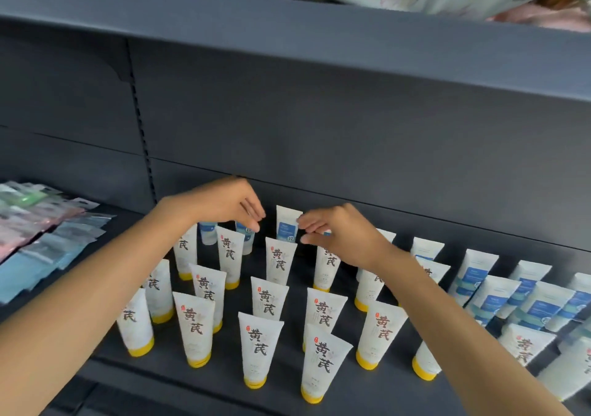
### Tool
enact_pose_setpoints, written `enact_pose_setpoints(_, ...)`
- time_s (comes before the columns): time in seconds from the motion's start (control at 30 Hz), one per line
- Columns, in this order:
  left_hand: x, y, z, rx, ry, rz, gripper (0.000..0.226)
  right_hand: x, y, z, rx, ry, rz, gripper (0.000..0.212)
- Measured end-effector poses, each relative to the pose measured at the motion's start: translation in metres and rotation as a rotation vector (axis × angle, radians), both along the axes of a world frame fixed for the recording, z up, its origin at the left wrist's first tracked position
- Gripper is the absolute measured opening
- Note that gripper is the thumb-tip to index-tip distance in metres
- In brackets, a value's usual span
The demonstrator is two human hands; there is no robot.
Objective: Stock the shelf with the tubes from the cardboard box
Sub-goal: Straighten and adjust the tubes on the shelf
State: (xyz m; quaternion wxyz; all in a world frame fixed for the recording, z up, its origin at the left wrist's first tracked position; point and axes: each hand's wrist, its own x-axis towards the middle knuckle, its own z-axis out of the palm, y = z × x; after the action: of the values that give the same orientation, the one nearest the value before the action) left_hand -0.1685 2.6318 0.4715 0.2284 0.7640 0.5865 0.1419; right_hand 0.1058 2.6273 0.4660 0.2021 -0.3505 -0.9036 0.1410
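Reaching to the shelf [179, 364] back edge, my right hand [332, 236] pinches a blue-label tube [286, 223]; left hand [230, 203] hovers released. Forearms risk toppling yellow-capped tubes [260, 348] near the front edge.

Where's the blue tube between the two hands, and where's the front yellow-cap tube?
Blue-label tube [285, 223]: head view, on its white upper body above the label.
Front yellow-cap tube [321, 361]: head view, on the black characters printed mid-body.
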Motion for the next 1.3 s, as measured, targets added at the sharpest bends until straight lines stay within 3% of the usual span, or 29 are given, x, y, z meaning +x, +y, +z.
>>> enact_pose_setpoints(0.37,-0.022,-0.014,-0.041,0.131,0.351,0.087,0.034,-0.057,0.017,-0.031,-0.021,-0.334,-0.027,0.037)
enact_pose_setpoints(0.53,-0.022,-0.012,-0.044,0.174,0.334,0.083,0.032,-0.059,0.025,-0.037,-0.026,-0.334,-0.09,0.028)
enact_pose_setpoints(0.73,-0.026,-0.009,-0.047,0.193,0.28,0.087,0.031,-0.061,0.034,-0.037,-0.011,-0.286,-0.172,0.033)
enact_pose_setpoints(1.3,-0.021,0.023,-0.049,0.192,0.292,0.052,0.026,-0.057,0.037,-0.037,-0.026,-0.312,-0.17,0.031)
